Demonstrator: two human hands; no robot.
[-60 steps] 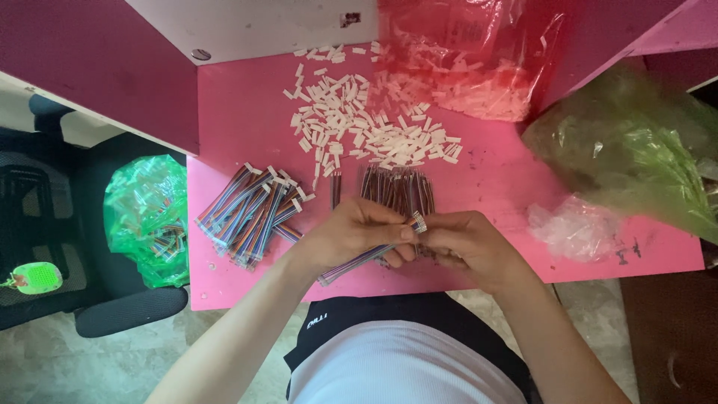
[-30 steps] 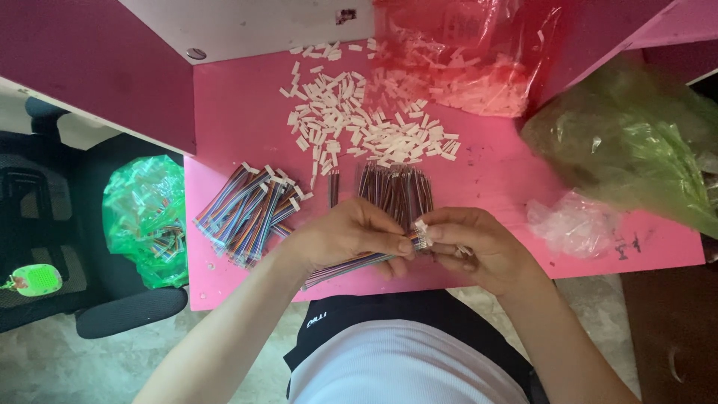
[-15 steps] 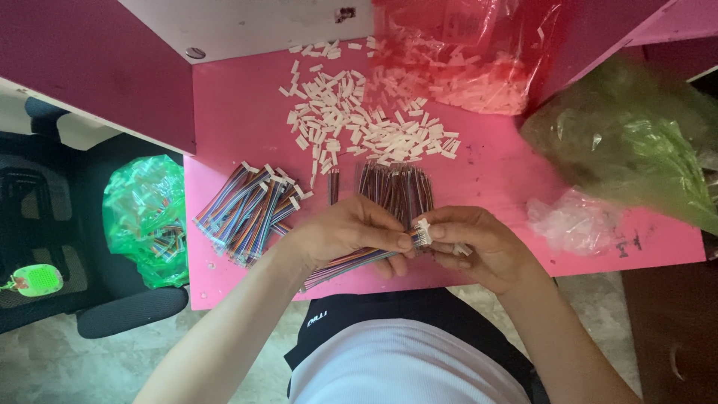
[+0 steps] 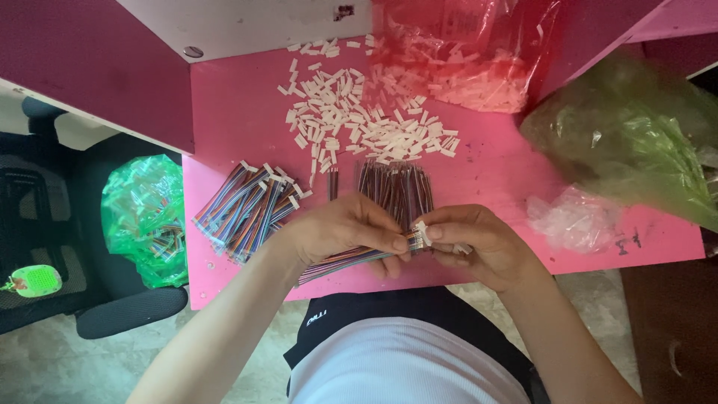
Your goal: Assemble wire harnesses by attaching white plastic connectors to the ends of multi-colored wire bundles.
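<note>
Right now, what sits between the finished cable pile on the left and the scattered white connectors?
Head view: bare pink table separates the finished cable pile from the white connectors; nothing else lies there.

Single head-worn view, looking steeply down from above the pink table [image 4: 247, 127], fairly near. Table's near edge runs across the frame's middle; the wearer's torso shows below it, floor and a black chair [image 4: 82, 247] left of the table.

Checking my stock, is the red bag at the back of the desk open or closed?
Open: the red bag gapes toward the desk, white connectors spilling out.
</note>
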